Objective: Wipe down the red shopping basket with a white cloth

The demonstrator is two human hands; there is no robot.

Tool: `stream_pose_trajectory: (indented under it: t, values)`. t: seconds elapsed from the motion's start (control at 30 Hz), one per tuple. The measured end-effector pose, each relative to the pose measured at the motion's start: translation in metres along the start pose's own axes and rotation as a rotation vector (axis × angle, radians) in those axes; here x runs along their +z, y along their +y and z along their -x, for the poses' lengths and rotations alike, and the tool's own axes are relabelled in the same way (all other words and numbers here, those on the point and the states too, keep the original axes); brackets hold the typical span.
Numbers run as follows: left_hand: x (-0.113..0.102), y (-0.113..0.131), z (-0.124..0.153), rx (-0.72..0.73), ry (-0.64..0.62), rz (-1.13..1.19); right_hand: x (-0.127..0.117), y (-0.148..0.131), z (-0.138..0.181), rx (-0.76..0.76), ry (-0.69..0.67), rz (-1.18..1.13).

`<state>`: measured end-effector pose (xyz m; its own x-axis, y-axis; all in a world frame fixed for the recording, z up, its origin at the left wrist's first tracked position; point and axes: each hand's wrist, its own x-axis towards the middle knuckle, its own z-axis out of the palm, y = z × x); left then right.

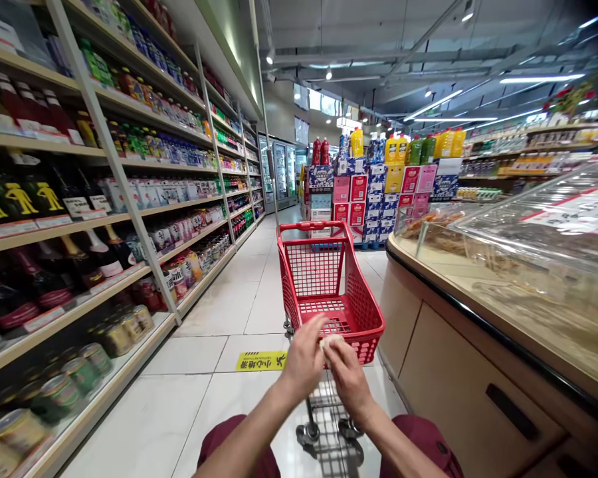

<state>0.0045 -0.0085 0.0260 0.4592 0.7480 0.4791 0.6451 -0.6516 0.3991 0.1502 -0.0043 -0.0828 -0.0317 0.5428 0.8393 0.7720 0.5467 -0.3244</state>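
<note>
A red plastic shopping cart [351, 309] stands on the tiled floor directly before me, with nothing visible in its basket. My left hand [303, 355] is over the cart's near rim, fingers loosely curved and apart, its inner side partly hidden. Close beside it, my right hand [349, 378] has its fingers closed on a small pale crumpled thing [331, 340]. It looks soft, but its kind is too small to make out. Both hands nearly meet at this thing. Below them show the cart's lower rack and wheels [309, 433].
Shelves of bottles and cans [179, 199] run along the left. A curved display counter [426, 318] with clear covers borders the right. Stacked drink cartons [349, 199] stand ahead. A yellow floor sticker [262, 361] lies left of the cart, on the tiled aisle [239, 305].
</note>
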Motion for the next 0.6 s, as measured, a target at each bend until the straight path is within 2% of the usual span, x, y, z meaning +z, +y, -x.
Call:
stream_pose_trajectory:
  t: [0.03, 0.1, 0.2, 0.27, 0.4, 0.57, 0.6]
  values:
    - [0.007, -0.005, -0.009, -0.033, -0.017, -0.022, 0.003, 0.000, -0.003, -0.037, 0.010, 0.007]
    - [0.020, -0.015, -0.018, -0.095, -0.131, -0.104, 0.008, 0.001, -0.003, -0.095, -0.012, 0.042]
    - [0.036, -0.024, -0.015, -0.087, -0.293, -0.252, 0.007, 0.007, 0.011, -0.113, -0.121, 0.082]
    - [0.042, -0.027, -0.010, -0.066, -0.284, -0.311, 0.001, 0.013, 0.020, -0.108, -0.141, 0.089]
    - [0.048, -0.027, -0.008, -0.047, -0.223, -0.391, -0.014, 0.029, 0.023, -0.067, -0.037, 0.130]
    - [0.060, -0.028, -0.004, 0.031, -0.192, -0.489, -0.028, 0.043, 0.036, -0.081, -0.174, 0.196]
    - [0.062, -0.028, -0.002, 0.037, -0.183, -0.503, -0.032, 0.045, 0.037, -0.073, -0.168, 0.202]
